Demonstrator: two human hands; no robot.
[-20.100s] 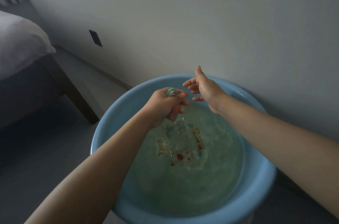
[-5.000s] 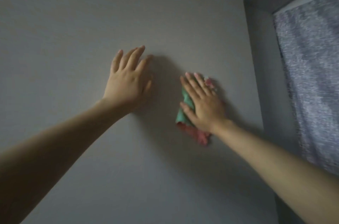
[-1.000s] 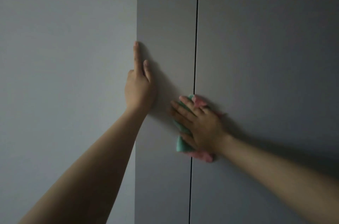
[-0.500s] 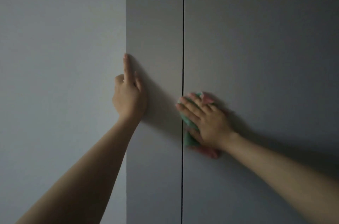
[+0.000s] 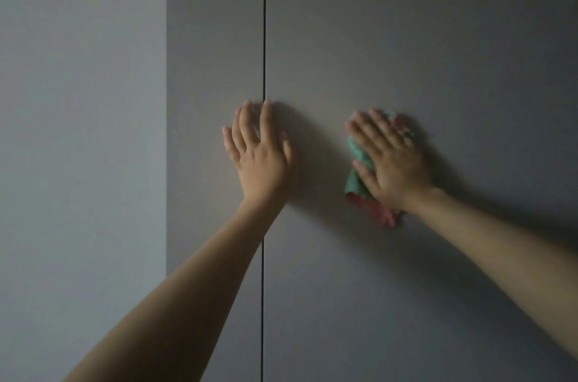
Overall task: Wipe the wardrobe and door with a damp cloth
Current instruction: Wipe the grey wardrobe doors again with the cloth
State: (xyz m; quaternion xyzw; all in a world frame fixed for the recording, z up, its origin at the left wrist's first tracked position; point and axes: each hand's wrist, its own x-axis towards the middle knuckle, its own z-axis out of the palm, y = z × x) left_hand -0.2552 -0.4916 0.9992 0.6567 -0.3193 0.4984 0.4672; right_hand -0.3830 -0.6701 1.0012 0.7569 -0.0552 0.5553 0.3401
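A dim room, with flat grey surfaces filling the whole view. On the far left is a paler grey wall (image 5: 81, 162). Beside it stands the wardrobe (image 5: 438, 37), seen face-on as two plain grey panels: a narrow panel (image 5: 215, 37) next to the wall and a wide door (image 5: 406, 287) to its right, parted by a thin dark vertical gap (image 5: 264, 37). No handles, shelves or containers show, and nothing is held in anything.

A person's two bare arms reach up from the bottom of the view. The right hand (image 5: 392, 162) lies flat on the wide door, fingers straight and slightly spread, pressing a cloth (image 5: 359, 159) against the surface. The cloth is green with a pink part; it is bunched under the palm, with green showing to the left of the thumb, pink poking out below the wrist and a little past the fingertips. Most of it is hidden by the hand.

The left hand (image 5: 259, 159) is to the left of the cloth hand, clearly apart from it, at about the same height. It is flat and open, fingers straight and pointing up, resting on the wardrobe right across the dark gap. It holds nothing. Its forearm hides a stretch of the gap below it. Soft shadows fall to the right of both hands.
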